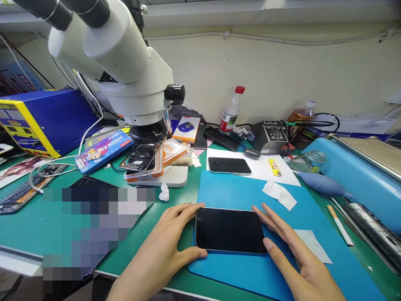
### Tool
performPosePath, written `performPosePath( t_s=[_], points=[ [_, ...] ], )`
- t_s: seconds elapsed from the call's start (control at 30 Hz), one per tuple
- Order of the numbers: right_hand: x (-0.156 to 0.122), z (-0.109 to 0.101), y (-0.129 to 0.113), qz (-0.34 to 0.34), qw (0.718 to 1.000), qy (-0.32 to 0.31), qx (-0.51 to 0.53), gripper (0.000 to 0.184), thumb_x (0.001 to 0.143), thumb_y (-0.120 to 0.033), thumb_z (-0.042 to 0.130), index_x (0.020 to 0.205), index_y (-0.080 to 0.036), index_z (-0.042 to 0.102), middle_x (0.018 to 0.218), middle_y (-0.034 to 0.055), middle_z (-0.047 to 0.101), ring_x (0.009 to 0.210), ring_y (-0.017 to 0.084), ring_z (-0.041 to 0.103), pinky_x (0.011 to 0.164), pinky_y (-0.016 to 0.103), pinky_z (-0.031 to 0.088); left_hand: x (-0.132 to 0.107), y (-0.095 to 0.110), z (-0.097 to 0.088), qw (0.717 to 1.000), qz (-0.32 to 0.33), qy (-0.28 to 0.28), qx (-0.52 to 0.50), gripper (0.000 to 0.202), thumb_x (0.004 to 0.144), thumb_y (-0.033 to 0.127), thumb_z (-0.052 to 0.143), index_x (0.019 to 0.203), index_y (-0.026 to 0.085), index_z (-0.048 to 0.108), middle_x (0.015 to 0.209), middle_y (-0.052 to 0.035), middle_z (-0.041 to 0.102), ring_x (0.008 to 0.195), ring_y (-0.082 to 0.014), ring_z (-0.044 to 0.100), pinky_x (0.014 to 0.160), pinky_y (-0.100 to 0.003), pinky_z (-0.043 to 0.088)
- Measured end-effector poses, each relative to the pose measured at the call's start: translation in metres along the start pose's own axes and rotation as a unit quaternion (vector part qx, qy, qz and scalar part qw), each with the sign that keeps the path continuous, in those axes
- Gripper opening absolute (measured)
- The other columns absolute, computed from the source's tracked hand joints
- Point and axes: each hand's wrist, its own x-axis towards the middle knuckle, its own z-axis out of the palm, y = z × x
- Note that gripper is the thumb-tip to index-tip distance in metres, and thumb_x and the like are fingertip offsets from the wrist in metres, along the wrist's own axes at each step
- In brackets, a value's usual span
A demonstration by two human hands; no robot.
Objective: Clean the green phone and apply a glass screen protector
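Note:
A smartphone (230, 230) with a dark screen and thin light rim is face up, lengthwise, over the blue mat (225, 190). My left hand (175, 238) grips its left end, thumb at the lower corner and index finger at the upper one. At the other end, my right hand (291, 255) has its thumb against the lower right corner and its fingers along the upper right edge. Whether the phone rests on the mat or is slightly lifted, I cannot tell. Beyond the mat, a second phone (229, 165) lies on white paper (257, 177).
A microscope (138, 83) looms at upper left above stacked phone parts (142, 156). Wipes (280, 195), a blue air blower (322, 183), a cigarette (340, 225) and tweezers (360, 230) lie to the right. A red-capped bottle (231, 113) stands behind. Part of the left side is pixelated.

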Motion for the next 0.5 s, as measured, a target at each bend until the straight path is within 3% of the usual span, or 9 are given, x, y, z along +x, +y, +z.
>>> performPosePath(
  t_s=[0.17,0.33,0.43,0.5],
  points=[
    [0.000,0.004,0.004,0.007,0.999,0.011,-0.051,0.064,0.097,-0.079,0.049,0.150,-0.047,0.063,0.153,-0.0069,0.064,0.145,0.026,0.060,0.112,0.043,0.053,0.004,0.006,-0.003,0.999,0.008,0.016,0.030,0.072,0.087,0.031,0.090,0.151,0.039,0.058,0.163,-0.0014,0.050,0.157,-0.0278,0.041,0.131,-0.047,0.038],
    [0.001,0.007,0.018,-0.021,0.993,0.051,-0.105,0.061,0.099,-0.077,0.049,0.152,-0.048,0.060,0.149,-0.0084,0.068,0.140,0.026,0.065,0.093,0.033,0.067,0.002,0.011,-0.005,0.998,0.023,0.014,0.052,0.072,0.090,0.036,0.085,0.155,0.033,0.055,0.160,-0.0037,0.053,0.153,-0.0287,0.045,0.131,-0.049,0.039],
    [0.001,0.009,0.023,-0.050,0.986,0.062,-0.149,0.057,0.103,-0.072,0.049,0.155,-0.049,0.057,0.150,-0.0089,0.067,0.129,0.024,0.073,0.083,0.028,0.069,0.002,0.012,-0.004,0.997,0.029,0.011,0.064,0.074,0.091,0.036,0.084,0.158,0.029,0.053,0.161,-0.0065,0.052,0.154,-0.0302,0.044,0.131,-0.051,0.039],
    [0.001,0.012,0.023,-0.085,0.977,0.076,-0.179,0.053,0.106,-0.066,0.048,0.155,-0.047,0.057,0.150,-0.0074,0.068,0.120,0.024,0.077,0.080,0.031,0.069,0.003,0.013,-0.004,0.997,0.033,0.006,0.070,0.076,0.091,0.039,0.085,0.159,0.026,0.052,0.162,-0.0086,0.052,0.154,-0.0319,0.044,0.131,-0.053,0.040]
  ],
)
